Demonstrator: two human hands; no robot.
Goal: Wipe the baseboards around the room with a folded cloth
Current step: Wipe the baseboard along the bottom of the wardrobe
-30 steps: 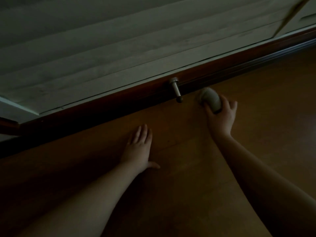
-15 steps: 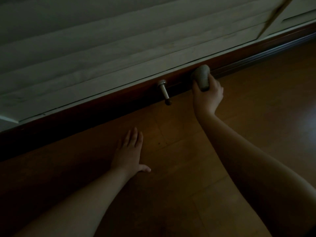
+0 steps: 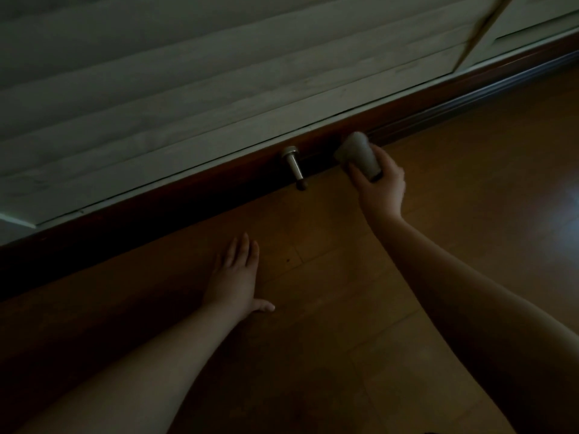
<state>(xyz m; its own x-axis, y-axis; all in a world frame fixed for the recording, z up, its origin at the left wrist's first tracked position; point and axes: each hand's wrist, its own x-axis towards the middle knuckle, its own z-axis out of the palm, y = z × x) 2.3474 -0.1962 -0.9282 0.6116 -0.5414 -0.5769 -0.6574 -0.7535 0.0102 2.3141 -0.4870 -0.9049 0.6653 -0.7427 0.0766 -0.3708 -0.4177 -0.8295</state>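
Baseboard point(image 3: 188, 195), dark reddish wood, runs along the foot of a pale panelled wall point(image 3: 188, 89), rising from the lower left of the view to the upper right in a very dim room. On the left, the person's left hand point(image 3: 235, 277) lies flat on the wooden floor point(image 3: 470, 245), fingers straight and close together, thumb out to the side, propping the body and holding nothing. Further right, a short metal door stopper point(image 3: 294, 166) juts out from the baseboard toward the floor. Just right of it, the right hand point(image 3: 380, 186) grips a folded grey cloth point(image 3: 357, 156), thumb on one side and fingers curled round the other, with the cloth's far end at the baseboard; whether it truly presses the wood is hard to tell, since the cloth is blurred. Compared with half a second ago, the cloth now sits closer to the stopper and lower on the board, whereas a second ago it was down near the floor edge; the left hand has kept its place. That looks like a short up-and-down scrubbing stroke over one patch. My judgement is that the wiping here is mid-way: the stretch behind and left of the stopper probably remains to be done, and the cloth will need to work around that metal peg.
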